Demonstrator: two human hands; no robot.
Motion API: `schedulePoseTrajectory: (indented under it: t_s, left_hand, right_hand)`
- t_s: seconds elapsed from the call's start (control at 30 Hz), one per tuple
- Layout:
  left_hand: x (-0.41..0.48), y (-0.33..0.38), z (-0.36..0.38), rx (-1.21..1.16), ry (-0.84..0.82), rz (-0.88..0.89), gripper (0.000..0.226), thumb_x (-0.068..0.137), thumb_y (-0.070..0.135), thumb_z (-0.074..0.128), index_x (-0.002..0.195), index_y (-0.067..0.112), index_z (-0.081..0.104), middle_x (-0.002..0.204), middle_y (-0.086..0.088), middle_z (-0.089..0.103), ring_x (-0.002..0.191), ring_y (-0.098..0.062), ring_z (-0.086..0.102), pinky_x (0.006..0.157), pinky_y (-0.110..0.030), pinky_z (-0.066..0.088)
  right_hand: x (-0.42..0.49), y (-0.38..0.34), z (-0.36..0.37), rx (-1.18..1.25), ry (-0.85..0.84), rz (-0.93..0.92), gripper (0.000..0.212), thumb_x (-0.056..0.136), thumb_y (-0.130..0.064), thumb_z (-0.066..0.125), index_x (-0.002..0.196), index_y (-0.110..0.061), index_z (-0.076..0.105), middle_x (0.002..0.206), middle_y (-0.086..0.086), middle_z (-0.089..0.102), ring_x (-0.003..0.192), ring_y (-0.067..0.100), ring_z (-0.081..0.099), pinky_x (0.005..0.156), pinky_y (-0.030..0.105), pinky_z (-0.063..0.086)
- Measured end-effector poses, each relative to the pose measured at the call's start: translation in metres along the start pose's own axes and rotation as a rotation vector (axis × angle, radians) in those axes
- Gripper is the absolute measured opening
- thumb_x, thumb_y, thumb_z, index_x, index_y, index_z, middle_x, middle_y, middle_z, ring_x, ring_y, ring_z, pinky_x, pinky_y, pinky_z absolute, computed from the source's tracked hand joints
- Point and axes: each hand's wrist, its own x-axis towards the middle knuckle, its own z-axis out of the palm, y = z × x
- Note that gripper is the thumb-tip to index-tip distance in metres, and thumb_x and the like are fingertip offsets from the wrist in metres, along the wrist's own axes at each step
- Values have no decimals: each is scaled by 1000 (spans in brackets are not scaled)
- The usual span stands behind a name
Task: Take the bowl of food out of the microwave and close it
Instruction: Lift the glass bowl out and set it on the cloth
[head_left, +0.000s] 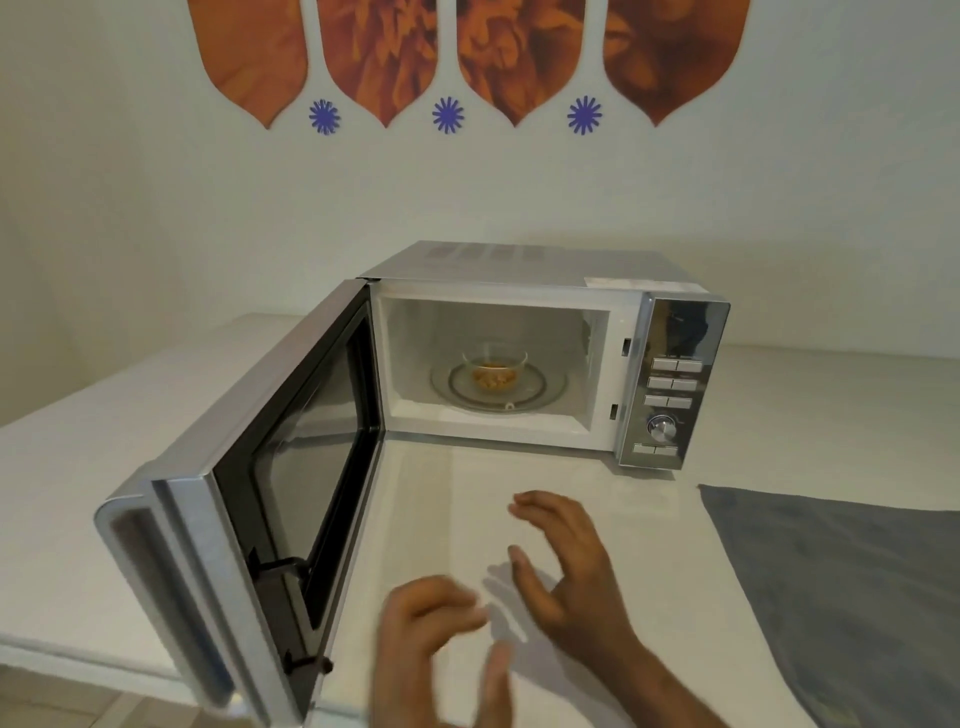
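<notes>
Sits at the middle of the round glass turntable (540, 397) inside the silver microwave (670, 374): a small clear glass bowl of orange-brown food (493, 370), door (291, 447) swung wide. Looks rigid, smooth, breakable, fairly light, possibly hot. Best cupped low on both opposite walls, away from the rim. Hover over the white counter (545, 478), well apart from it: left hand (431, 639) and right hand (566, 566), fingers spread, holding nothing.

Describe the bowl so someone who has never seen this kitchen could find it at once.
Start at the silver microwave on the white counter, its door swung wide open to the left. Inside the white cavity, a round glass turntable lies on the floor. The bowl stands at its centre: small, clear glass, holding orange-brown food, the only coloured thing in there.
</notes>
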Motion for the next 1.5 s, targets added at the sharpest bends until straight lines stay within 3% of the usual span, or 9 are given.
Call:
schedulePoseTrajectory:
  t_s: [0.13, 0.4, 0.6, 0.8, 0.93, 1.07, 1.23, 1.37, 1.5]
  left_hand:
    - [13, -36, 79, 24, -193, -359, 29, 89, 27, 65, 109, 44, 52, 110, 24, 58, 108, -5, 60, 87, -13, 48]
    - [98, -143, 186, -64, 153, -877, 25, 92, 10, 66, 110, 25, 55, 107, 3, 65, 105, -22, 65, 72, -10, 45]
    - [161, -212, 215, 29, 223, -1120, 34, 93, 11, 63, 126, 7, 58, 125, -15, 66, 108, -29, 64, 94, -34, 49]
    - [188, -258, 215, 76, 137, -1230, 55, 95, 13, 62, 146, 2, 44, 146, -18, 54, 130, -35, 56, 103, -38, 49]
    - [197, -277, 210, -50, -60, -1334, 50, 101, 27, 47, 143, 1, 49, 145, -21, 54, 134, -38, 53, 110, -47, 45]
    - [189, -283, 215, -192, -114, -1380, 47, 101, 39, 44, 134, 8, 58, 134, -18, 63, 126, -36, 57, 112, -49, 44]
    - [184, -281, 218, -202, -88, -1401, 44, 103, 36, 37, 132, 11, 59, 130, -18, 65, 121, -37, 60, 109, -49, 48]
    - [185, -269, 226, -159, -21, -1334, 37, 102, 25, 39, 127, 8, 60, 125, -20, 66, 116, -37, 62, 104, -52, 51]
    - [175, -240, 232, -233, 81, -1236, 25, 103, 29, 43, 118, 19, 60, 115, -13, 68, 104, -33, 67, 94, -50, 58]
  right_hand:
    - [22, 47, -12, -12, 5, 220, 28, 86, -13, 68, 114, -16, 68, 118, -5, 64, 115, 12, 58, 98, 34, 49]
    - [95, 106, -1, 76, -9, 487, 32, 89, -10, 71, 121, -14, 64, 121, 1, 66, 111, 16, 61, 98, 39, 54]
    - [171, 142, 24, 181, -174, 655, 49, 91, -22, 71, 136, -17, 51, 134, 1, 59, 112, 14, 56, 93, 29, 48]
    - [216, 167, 36, 331, -280, 879, 57, 95, -22, 62, 146, -14, 38, 118, 9, 60, 95, 19, 58, 78, 28, 52]
    - [237, 169, 41, 443, -295, 1019, 43, 100, -16, 54, 141, -8, 44, 128, 19, 61, 116, 37, 61, 101, 47, 52]
    - [246, 166, 46, 498, -266, 1101, 37, 106, -24, 42, 134, -4, 54, 132, 24, 60, 123, 41, 58, 108, 49, 46]
    - [237, 163, 49, 704, -193, 1087, 27, 105, -23, 40, 110, -12, 63, 123, 19, 63, 112, 34, 60, 84, 34, 53]
    - [234, 162, 48, 734, -102, 1066, 40, 108, -29, 31, 140, -13, 49, 138, 16, 56, 123, 32, 53, 92, 40, 45]
    - [218, 155, 39, 798, -71, 1002, 40, 101, -17, 42, 140, -11, 49, 132, 21, 61, 119, 40, 60, 97, 50, 51]
